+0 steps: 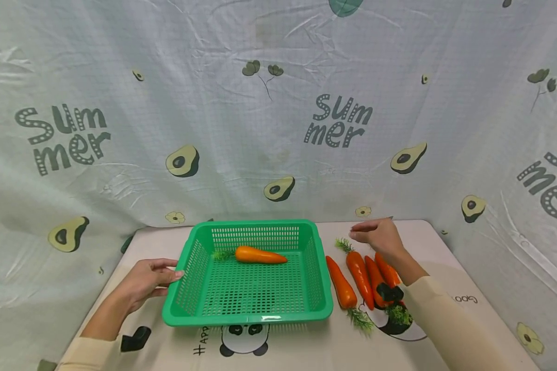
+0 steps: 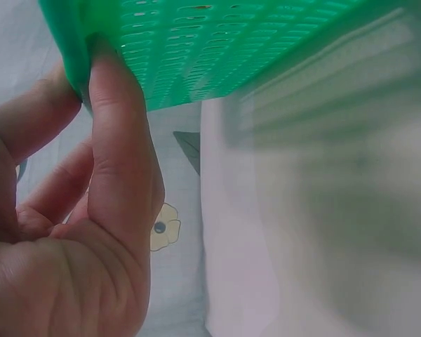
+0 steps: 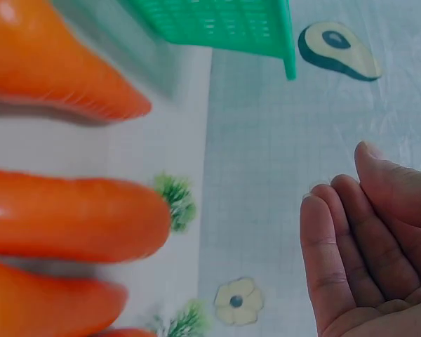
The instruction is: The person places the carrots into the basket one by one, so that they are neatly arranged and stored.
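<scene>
On the near side of the green basket (image 1: 248,320), the table (image 1: 169,345) shows a printed panda face (image 1: 245,344), partly hidden by the basket. At the basket's left side, the left hand (image 1: 148,281) pinches the rim between thumb and fingers. To the basket's right, four loose carrots (image 1: 358,273) lie side by side on the table, the leftmost just beside the basket. Inside the basket, toward its far wall, lies one orange carrot (image 1: 260,255), leafy end leftward. Right of the basket's far corner, the right hand (image 1: 382,238) hovers free, fingers loosely bent together, thumb close by. Behind the basket hangs a curtain (image 1: 232,134) printed with avocados (image 1: 182,161).
</scene>
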Motion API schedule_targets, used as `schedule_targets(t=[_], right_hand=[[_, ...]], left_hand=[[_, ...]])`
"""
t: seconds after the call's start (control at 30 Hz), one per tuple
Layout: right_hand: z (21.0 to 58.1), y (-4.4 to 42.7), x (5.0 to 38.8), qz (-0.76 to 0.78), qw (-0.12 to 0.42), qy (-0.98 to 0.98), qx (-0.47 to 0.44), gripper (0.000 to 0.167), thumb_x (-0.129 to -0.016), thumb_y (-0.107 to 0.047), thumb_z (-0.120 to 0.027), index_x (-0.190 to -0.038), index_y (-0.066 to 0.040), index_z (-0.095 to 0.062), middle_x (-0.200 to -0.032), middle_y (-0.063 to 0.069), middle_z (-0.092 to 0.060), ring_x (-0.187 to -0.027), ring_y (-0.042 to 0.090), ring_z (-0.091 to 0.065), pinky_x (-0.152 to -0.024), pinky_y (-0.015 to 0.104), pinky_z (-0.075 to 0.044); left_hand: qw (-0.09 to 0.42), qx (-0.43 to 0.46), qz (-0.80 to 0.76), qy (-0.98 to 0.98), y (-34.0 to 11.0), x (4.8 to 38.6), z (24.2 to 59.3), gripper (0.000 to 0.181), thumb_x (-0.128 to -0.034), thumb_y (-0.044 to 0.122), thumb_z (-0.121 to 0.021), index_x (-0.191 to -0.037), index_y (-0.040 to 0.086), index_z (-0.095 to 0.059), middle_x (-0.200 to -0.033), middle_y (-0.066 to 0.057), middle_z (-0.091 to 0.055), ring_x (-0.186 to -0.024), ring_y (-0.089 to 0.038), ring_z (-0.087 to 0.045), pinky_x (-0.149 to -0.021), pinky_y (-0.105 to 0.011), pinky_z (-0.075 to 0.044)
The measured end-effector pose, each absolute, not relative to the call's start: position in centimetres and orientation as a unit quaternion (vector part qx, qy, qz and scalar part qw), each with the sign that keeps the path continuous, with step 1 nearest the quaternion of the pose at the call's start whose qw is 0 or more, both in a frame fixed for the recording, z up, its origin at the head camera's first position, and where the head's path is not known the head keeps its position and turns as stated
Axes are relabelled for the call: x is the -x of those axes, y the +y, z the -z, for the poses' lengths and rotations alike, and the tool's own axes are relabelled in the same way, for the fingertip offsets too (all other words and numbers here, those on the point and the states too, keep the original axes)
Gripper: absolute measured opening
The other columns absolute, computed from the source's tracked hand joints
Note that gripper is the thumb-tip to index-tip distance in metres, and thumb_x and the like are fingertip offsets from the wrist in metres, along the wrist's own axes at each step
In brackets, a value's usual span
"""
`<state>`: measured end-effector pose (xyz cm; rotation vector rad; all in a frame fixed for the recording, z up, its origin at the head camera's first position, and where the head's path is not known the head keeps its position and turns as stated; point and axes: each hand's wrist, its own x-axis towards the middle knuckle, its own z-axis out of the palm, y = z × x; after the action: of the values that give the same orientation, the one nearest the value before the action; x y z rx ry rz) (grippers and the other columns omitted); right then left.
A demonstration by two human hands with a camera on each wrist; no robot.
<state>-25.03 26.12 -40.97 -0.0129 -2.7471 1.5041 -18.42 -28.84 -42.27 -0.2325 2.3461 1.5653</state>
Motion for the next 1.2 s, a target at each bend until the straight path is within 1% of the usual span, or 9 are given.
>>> schedule_targets(t=[0.07, 0.13, 0.3, 0.4, 0.53, 0.6, 0.83, 1.0, 1.2], right_hand=[[41.2, 26.7, 24.8, -0.481, 0.006, -0.876, 0.016, 0.031, -0.096, -0.025, -0.077, -0.118, -0.004, -0.079, -0.117, 0.013, -0.079, -0.108, 0.028, -0.073, -0.096, 0.046, -0.059], [41.5, 27.3, 24.6, -0.48, 0.008, -0.877, 0.03, 0.031, -0.096, -0.027, -0.078, -0.117, -0.004, -0.079, -0.115, 0.012, -0.079, -0.106, 0.027, -0.074, -0.097, 0.047, -0.058], [42.6, 28.8, 23.8, -0.478, 0.016, -0.876, 0.064, 0.033, -0.096, -0.026, -0.078, -0.118, -0.001, -0.078, -0.115, 0.014, -0.079, -0.108, 0.033, -0.073, -0.104, 0.054, -0.055], [43.4, 29.7, 23.2, -0.479, 0.02, -0.874, 0.083, 0.036, -0.096, -0.024, -0.077, -0.12, 0.002, -0.076, -0.12, 0.018, -0.077, -0.113, 0.037, -0.069, -0.107, 0.057, -0.052], [44.4, 31.0, 22.2, -0.484, 0.016, -0.868, 0.108, 0.041, -0.097, -0.024, -0.075, -0.125, 0.005, -0.072, -0.132, 0.027, -0.068, -0.127, 0.043, -0.059, -0.114, 0.065, -0.042], [44.9, 31.5, 21.7, -0.484, 0.014, -0.867, 0.119, 0.044, -0.097, -0.025, -0.075, -0.128, 0.006, -0.07, -0.137, 0.03, -0.064, -0.13, 0.045, -0.055, -0.114, 0.067, -0.04], [47.1, 32.6, 20.3, -0.474, 0.018, -0.867, 0.154, 0.051, -0.097, -0.024, -0.075, -0.135, 0.008, -0.064, -0.135, 0.031, -0.065, -0.126, 0.046, -0.059, -0.108, 0.058, -0.051], [48.4, 32.9, 19.7, -0.457, 0.017, -0.871, 0.178, 0.055, -0.096, -0.025, -0.074, -0.139, 0.007, -0.06, -0.138, 0.031, -0.062, -0.124, 0.046, -0.059, -0.105, 0.055, -0.054], [49.5, 33.3, 19.4, -0.439, 0.004, -0.875, 0.203, 0.06, -0.095, -0.03, -0.075, -0.141, 0.006, -0.058, -0.138, 0.032, -0.06, -0.121, 0.045, -0.059, -0.096, 0.05, -0.059]], left_hand=[[0.154, 0.082, -0.546, 0.819, -28.8, 18.4, 42.3, 0.062, -0.0993, 0.021, -0.073, -0.147, -0.01, -0.049, -0.1, 0.001, -0.076, -0.084, -0.01, -0.072, -0.074, -0.03, -0.062], [0.154, 0.083, -0.547, 0.819, -28.8, 18.3, 42.3, 0.062, -0.0992, 0.021, -0.073, -0.147, -0.01, -0.049, -0.1, 0.0, -0.076, -0.084, -0.01, -0.072, -0.074, -0.03, -0.062], [0.154, 0.083, -0.545, 0.82, -28.9, 18.3, 42.3, 0.064, -0.0991, 0.022, -0.074, -0.149, -0.01, -0.048, -0.101, 0.0, -0.076, -0.085, -0.01, -0.072, -0.074, -0.03, -0.062], [0.154, 0.084, -0.545, 0.82, -28.9, 18.3, 42.4, 0.065, -0.0993, 0.022, -0.073, -0.149, -0.01, -0.047, -0.1, 0.001, -0.076, -0.085, -0.009, -0.072, -0.073, -0.03, -0.062], [0.156, 0.08, -0.547, 0.818, -28.8, 18.3, 42.4, 0.065, -0.0996, 0.021, -0.073, -0.149, -0.01, -0.046, -0.097, 0.003, -0.075, -0.084, -0.009, -0.071, -0.072, -0.03, -0.061], [0.155, 0.078, -0.548, 0.818, -28.8, 18.3, 42.4, 0.065, -0.0995, 0.021, -0.073, -0.15, -0.011, -0.046, -0.096, 0.003, -0.074, -0.083, -0.009, -0.07, -0.072, -0.03, -0.061], [0.153, 0.076, -0.547, 0.819, -28.8, 18.3, 42.4, 0.065, -0.0994, 0.021, -0.073, -0.149, -0.011, -0.047, -0.097, 0.003, -0.075, -0.084, -0.009, -0.07, -0.072, -0.029, -0.061], [0.153, 0.08, -0.547, 0.819, -28.9, 18.3, 42.5, 0.066, -0.0994, 0.021, -0.073, -0.15, -0.011, -0.045, -0.098, 0.002, -0.075, -0.084, -0.009, -0.07, -0.073, -0.029, -0.061], [0.155, 0.08, -0.552, 0.815, -28.9, 18.3, 42.5, 0.066, -0.0995, 0.02, -0.073, -0.15, -0.012, -0.045, -0.097, 0.002, -0.075, -0.083, -0.008, -0.071, -0.073, -0.029, -0.062]])
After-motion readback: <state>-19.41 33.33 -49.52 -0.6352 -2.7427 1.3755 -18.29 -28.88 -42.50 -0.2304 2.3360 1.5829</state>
